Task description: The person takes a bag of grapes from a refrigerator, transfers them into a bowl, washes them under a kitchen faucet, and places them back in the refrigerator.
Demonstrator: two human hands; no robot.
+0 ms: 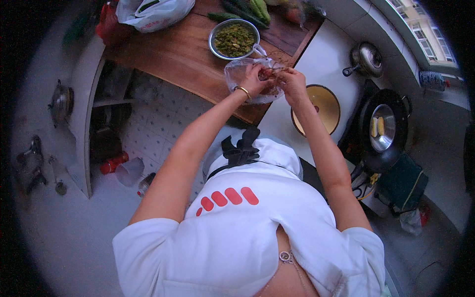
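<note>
My left hand, with a gold bangle at its wrist, holds a small reddish piece of produce, possibly a shallot or onion. Close beside it, the fingers of my right hand pinch thin brownish strands at the same piece. Beneath both hands an open clear plastic bag lies spread at the corner of the wooden table, with more reddish-brown bits partly hidden in it. Just beyond the bag stands a metal bowl full of chopped green food.
Cucumbers and a white plastic bag lie at the table's far side. Right of my hands, a yellowish basin sits on the white counter. Farther right are a lidded pot and a black wok holding a metal dish with corn-like pieces.
</note>
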